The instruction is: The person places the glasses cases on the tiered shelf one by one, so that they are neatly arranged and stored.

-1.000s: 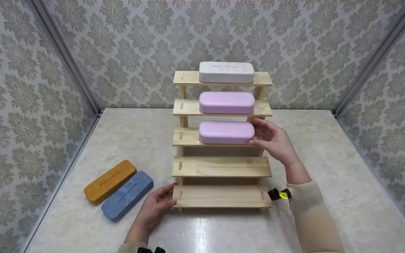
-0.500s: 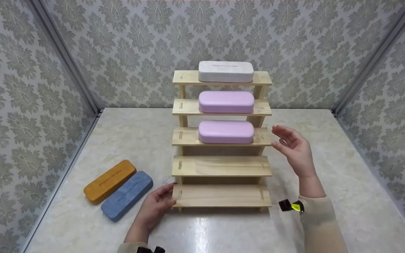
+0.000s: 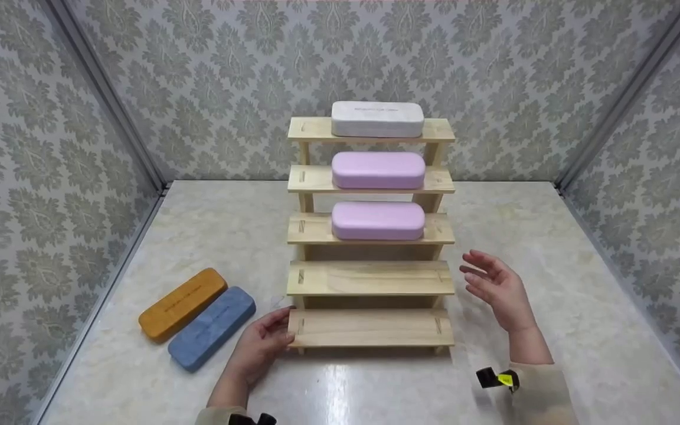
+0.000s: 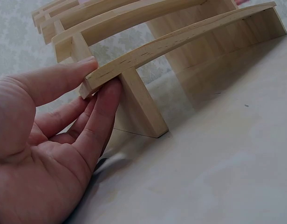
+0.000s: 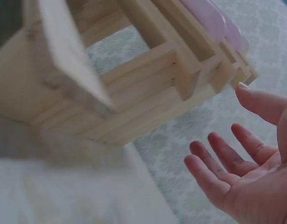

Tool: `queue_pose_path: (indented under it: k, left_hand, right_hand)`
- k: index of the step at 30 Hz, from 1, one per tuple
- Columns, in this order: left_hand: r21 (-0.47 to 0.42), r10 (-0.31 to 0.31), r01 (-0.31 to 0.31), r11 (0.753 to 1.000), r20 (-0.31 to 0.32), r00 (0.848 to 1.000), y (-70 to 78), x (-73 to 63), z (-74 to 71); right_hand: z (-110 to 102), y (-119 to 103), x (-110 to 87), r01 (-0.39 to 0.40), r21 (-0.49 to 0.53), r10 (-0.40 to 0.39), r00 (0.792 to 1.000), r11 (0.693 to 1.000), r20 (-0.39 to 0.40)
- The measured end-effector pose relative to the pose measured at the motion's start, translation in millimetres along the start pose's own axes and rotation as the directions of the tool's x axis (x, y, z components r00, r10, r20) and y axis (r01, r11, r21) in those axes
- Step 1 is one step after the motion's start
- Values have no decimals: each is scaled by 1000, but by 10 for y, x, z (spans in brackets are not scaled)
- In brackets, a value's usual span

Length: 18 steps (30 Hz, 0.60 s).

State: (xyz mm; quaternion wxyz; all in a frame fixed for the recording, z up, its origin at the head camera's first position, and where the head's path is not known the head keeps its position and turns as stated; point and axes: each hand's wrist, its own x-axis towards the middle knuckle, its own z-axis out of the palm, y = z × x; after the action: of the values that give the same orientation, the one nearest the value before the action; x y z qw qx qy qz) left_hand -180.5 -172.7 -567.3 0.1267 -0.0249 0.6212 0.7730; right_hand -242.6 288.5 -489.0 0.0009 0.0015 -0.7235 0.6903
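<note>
A stepped wooden display rack [image 3: 370,329] stands on the table with several tiers. My left hand [image 3: 262,344] pinches the left end of its lowest tier; in the left wrist view the thumb [image 4: 64,77] lies on the edge and other fingers are beneath. To the right of the rack, my right hand [image 3: 502,292] is held apart from it with loose fingers and nothing in them. A white glasses case [image 3: 377,120] sits on the top tier. Below it are an upper pink glasses case [image 3: 378,170] and a lower pink glasses case [image 3: 378,221], one per tier.
Left of the rack, an orange-brown case [image 3: 183,304] and a blue case [image 3: 212,328] lie side by side at a slant on the marble-look table [image 3: 552,236]. Patterned wall panels [image 3: 340,53] enclose the back and both sides.
My right hand has let go of the lower pink glasses case, then moved right and down toward me. The left hand has stayed at the lowest tier.
</note>
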Motion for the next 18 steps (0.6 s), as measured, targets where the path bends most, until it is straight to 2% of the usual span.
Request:
queue_pose_path:
  k: [4, 7, 13, 18]
  left_hand:
    - [-2, -2, 2, 1000, 3, 1000, 12, -15, -2]
    - [-11, -5, 5, 1000, 6, 1000, 12, -15, -2]
    - [-16, -6, 6, 1000, 6, 1000, 14, -17, -3]
    - [-20, -1, 1, 1000, 5, 1000, 23, -17, 1]
  right_hand:
    - [40, 169, -74, -98, 20, 97, 993, 995, 67]
    - [67, 275, -114, -134, 18, 131, 982, 991, 136]
    - [62, 401, -152, -131, -12, 128, 943, 991, 307]
    - [50, 462, -194, -142, -7, 133, 910, 990, 394]
